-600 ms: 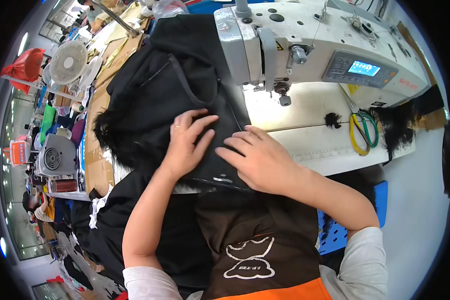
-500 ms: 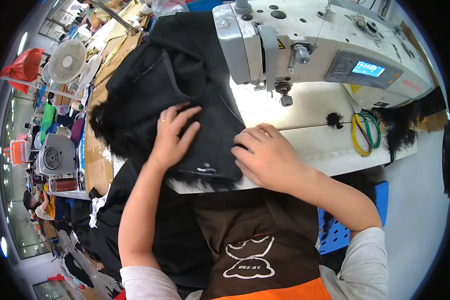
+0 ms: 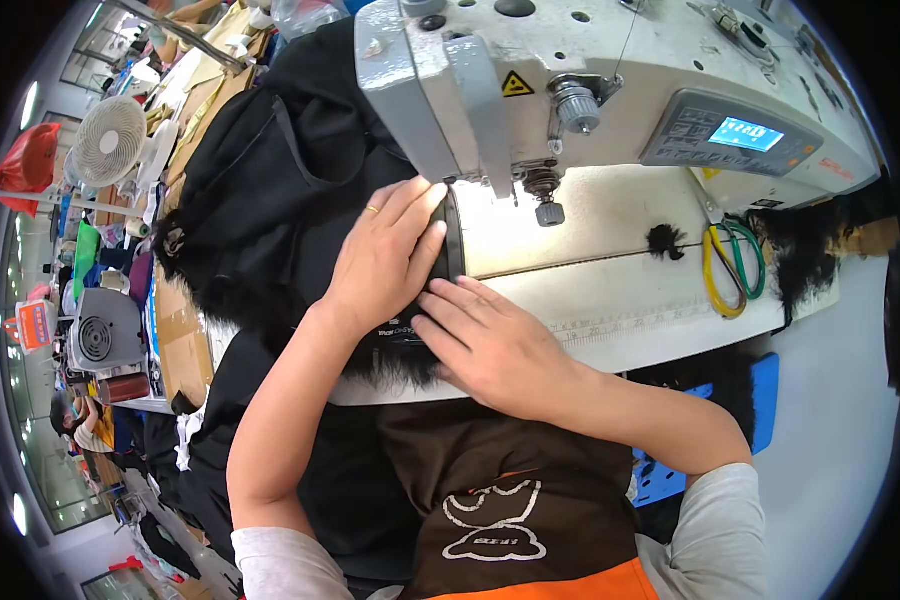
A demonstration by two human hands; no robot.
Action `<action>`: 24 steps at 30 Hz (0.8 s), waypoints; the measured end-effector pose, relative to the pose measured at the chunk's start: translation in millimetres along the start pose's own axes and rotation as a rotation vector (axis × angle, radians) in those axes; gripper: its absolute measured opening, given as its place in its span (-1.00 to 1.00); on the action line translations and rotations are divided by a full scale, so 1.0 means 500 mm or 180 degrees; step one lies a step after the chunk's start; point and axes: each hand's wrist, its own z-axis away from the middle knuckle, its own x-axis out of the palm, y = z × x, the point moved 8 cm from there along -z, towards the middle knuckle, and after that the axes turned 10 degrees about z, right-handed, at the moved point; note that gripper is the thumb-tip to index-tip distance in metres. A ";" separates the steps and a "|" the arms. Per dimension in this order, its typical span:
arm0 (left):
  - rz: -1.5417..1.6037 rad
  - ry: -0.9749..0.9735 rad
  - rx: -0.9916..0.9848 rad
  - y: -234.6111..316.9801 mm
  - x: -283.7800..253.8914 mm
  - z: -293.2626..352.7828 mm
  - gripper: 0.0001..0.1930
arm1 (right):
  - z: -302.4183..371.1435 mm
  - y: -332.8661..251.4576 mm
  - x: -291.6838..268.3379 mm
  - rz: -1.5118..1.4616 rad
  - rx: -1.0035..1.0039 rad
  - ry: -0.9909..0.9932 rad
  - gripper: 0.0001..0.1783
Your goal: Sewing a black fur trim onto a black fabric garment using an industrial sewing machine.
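A black garment (image 3: 250, 215) with black fur trim (image 3: 390, 368) lies over the left part of the sewing table, its right edge beside the machine's needle area. My left hand (image 3: 385, 255) rests flat on it, fingers pointing away along a narrow dark strip (image 3: 455, 240) at that edge. Nearer to me, my right hand (image 3: 500, 350) lies across the edge with its fingers stretched out; its thumb is mostly hidden. The fingertips of the right hand come close to the left palm. The white sewing machine (image 3: 610, 60) stands just beyond, with its presser foot area partly hidden.
Scissors with yellow and green handles (image 3: 725, 270) lie right on the machine table (image 3: 610, 325), near a black fur tuft (image 3: 665, 241) and more fur scraps (image 3: 810, 250). A blue perforated plastic piece (image 3: 765, 400) shows below. Left stand a fan (image 3: 108, 140) and cluttered benches.
My left hand has moved right and away from me to the garment's edge. My right hand has shifted left and slightly nearer me. The edge now lies straighter, with the strip along it.
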 end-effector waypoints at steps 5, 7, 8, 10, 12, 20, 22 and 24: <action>-0.0392 0.0080 0.0149 -0.039 0.011 -0.043 -0.74 | -0.018 0.007 0.014 0.0180 -0.0261 -0.0044 -0.59; -0.0351 0.0090 -0.0011 -0.051 0.015 -0.058 -0.67 | -0.016 0.015 0.016 0.0338 -0.0399 -0.0037 -0.63; -0.0432 0.0097 -0.0129 -0.070 0.021 -0.062 -0.65 | -0.011 0.026 0.007 0.0239 -0.0425 0.0010 -0.64; -0.0286 0.0068 -0.0259 -0.080 0.033 -0.076 -0.67 | 0.003 0.047 -0.001 0.0136 -0.0467 0.0024 -0.66; -0.0308 0.0107 -0.0348 -0.093 0.047 -0.090 -0.70 | 0.015 0.072 -0.013 0.0163 -0.0421 0.0169 -0.68; 0.0265 0.0522 0.0273 -0.086 0.041 -0.144 -0.70 | -0.002 0.129 -0.017 -0.0001 0.0065 -0.0162 -0.62; -0.0098 0.0483 0.0141 -0.093 0.042 -0.140 -0.68 | -0.006 0.128 -0.012 -0.0030 0.0067 -0.0208 -0.62; 0.0106 0.0373 -0.0128 -0.113 0.041 -0.136 -0.63 | -0.013 0.129 -0.008 -0.0054 0.0033 -0.0167 -0.60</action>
